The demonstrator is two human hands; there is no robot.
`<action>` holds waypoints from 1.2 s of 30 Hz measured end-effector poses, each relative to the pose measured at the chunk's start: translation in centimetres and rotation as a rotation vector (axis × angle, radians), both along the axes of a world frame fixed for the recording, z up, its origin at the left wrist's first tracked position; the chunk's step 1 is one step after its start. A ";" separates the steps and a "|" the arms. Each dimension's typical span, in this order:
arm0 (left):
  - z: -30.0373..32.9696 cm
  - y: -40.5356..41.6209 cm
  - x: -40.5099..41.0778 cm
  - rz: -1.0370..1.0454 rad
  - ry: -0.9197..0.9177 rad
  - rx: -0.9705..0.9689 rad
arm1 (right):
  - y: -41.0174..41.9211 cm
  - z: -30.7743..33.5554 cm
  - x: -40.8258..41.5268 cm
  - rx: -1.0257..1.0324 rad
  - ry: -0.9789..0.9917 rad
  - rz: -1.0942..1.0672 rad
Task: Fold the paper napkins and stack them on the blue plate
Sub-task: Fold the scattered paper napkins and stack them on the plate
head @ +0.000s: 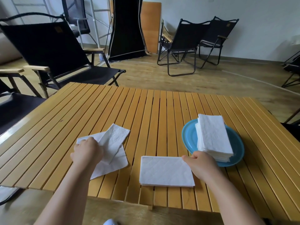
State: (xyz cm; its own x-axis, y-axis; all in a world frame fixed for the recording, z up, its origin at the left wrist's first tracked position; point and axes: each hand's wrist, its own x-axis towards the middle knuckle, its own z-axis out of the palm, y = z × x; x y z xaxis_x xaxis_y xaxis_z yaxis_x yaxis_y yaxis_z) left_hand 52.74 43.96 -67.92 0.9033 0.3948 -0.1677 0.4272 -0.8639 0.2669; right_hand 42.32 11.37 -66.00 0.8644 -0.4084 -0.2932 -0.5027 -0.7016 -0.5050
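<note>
While left hand [87, 151] grips loose napkin [113, 143], right hand [200, 165] pinches folded napkin [165, 172]; no writing legible.

embossed paper napkins [165, 172], slatted wood table [146, 111]

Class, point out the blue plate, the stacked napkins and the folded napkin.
blue plate [189, 137], head view, bare left rim.
stacked napkins [213, 135], head view, top sheet.
folded napkin [165, 172], head view, middle.

Napkin stack [213, 137] on plate [189, 137], folded napkin [166, 172] left, nearer.
</note>
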 end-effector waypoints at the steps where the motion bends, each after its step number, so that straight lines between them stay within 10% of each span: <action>1: -0.1 0.1 0.0 -0.020 -0.043 -0.009 | 0.0 0.0 0.0 0.003 -0.001 -0.001; 17: 4.0 -2.7 -2.8 -0.363 -0.683 -0.432 | 0.9 0.6 0.0 0.206 -0.357 0.020; 29: 4.1 -7.2 -4.7 -0.508 -0.398 -1.020 | 0.7 2.1 0.3 0.890 -0.429 -0.073; 36: 2.9 -8.0 -4.5 -0.568 -0.144 -0.833 | -1.1 2.0 -0.5 0.495 -0.209 -0.058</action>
